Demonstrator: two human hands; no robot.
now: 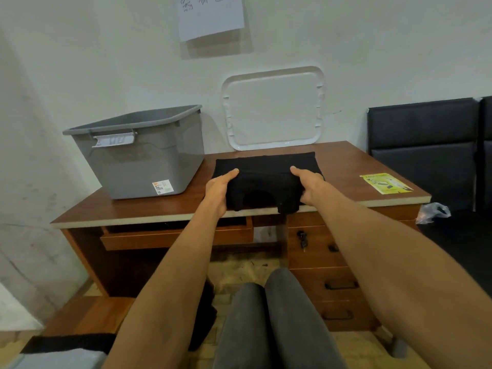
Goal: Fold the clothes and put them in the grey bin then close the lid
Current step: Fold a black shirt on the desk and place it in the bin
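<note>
A black garment (pixel 266 177), partly folded, lies on the wooden desk (pixel 346 169) near its front edge, one corner hanging over. My left hand (pixel 219 191) grips its left side, thumb on top and fingers tucked under the cloth. My right hand (pixel 308 186) grips the right side the same way. The grey bin (pixel 138 161) stands open on the desk's left part, apart from the garment. Its white lid (pixel 274 110) leans upright against the wall behind the garment.
A yellow leaflet (pixel 384 183) lies on the desk's right. A black padded seat (pixel 426 150) stands to the right of the desk. A desk drawer (pixel 175 235) is pulled partly out below. More dark cloth (pixel 66 342) lies at the lower left.
</note>
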